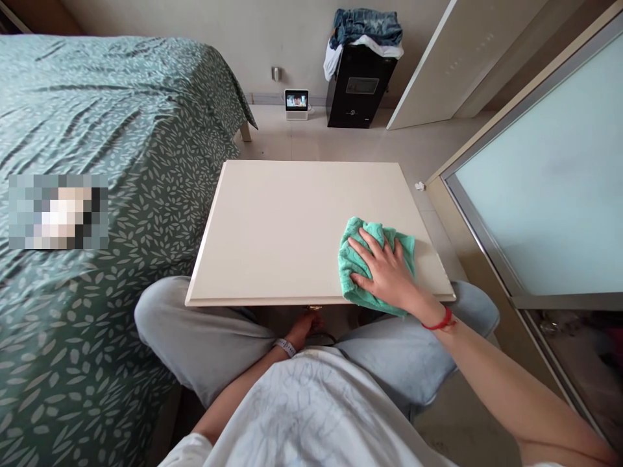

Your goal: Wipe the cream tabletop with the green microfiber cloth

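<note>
I spread my right hand over the green cloth at four o'clock on the surface, probably for even pressure; whether my left hand grasps, I cannot tell.

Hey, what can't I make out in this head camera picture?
Head view, throughout:
Tabletop under the green cloth: covered by the cloth and right hand.
Left hand: fingers shadowed below the tabletop's edge, grip unclear.
Patch on the bed: pixelated, contents unreadable.
Small screen: details too small.
Bed's remainder: cut off by left edge.
</note>
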`<state>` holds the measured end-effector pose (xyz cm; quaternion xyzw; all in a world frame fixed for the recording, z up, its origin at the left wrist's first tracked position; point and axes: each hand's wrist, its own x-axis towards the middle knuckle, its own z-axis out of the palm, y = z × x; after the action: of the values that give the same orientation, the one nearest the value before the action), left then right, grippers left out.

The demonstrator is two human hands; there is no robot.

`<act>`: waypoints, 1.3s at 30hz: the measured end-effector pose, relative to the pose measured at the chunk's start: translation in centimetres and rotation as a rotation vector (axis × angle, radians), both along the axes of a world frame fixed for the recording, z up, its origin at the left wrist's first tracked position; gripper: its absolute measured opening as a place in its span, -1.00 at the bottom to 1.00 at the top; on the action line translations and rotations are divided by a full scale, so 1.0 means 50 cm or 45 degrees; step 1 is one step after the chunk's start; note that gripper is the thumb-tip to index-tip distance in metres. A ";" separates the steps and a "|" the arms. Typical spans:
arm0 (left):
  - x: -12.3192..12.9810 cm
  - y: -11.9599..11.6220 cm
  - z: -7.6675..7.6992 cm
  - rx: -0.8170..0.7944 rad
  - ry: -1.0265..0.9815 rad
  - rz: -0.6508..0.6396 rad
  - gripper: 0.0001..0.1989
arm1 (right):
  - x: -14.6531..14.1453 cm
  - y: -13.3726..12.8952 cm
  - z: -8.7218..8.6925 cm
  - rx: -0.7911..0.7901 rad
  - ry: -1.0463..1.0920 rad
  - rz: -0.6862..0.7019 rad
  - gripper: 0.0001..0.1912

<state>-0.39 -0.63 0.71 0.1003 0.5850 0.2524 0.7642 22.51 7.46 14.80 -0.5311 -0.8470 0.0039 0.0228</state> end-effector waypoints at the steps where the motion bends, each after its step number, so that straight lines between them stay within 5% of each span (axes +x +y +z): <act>1: 0.000 0.000 -0.001 0.003 -0.004 -0.002 -0.82 | 0.000 -0.009 0.000 -0.010 0.002 0.010 -0.19; 7: 0.000 -0.002 -0.014 0.006 -0.005 -0.026 -0.80 | -0.010 0.045 0.008 -0.076 0.027 0.013 -0.18; 19: -0.001 -0.003 -0.027 -0.044 0.031 -0.013 -0.79 | -0.090 0.437 0.026 -0.139 0.179 -0.231 -0.11; 23: -0.001 -0.002 -0.020 -0.065 0.057 -0.005 -0.79 | -0.110 0.515 0.030 -0.171 0.211 -0.306 -0.08; 31: -0.003 0.005 0.002 -0.056 0.059 -0.008 -0.79 | -0.113 0.509 0.024 -0.119 0.255 -0.294 -0.07; 39: -0.003 0.005 -0.002 -0.045 0.045 -0.022 -0.81 | -0.119 0.339 0.053 -0.159 0.111 -0.213 -0.12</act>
<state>-0.54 -0.36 0.59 0.0965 0.6018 0.2336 0.7576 16.57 24.39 17.43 -0.5998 -0.7959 0.0780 0.0268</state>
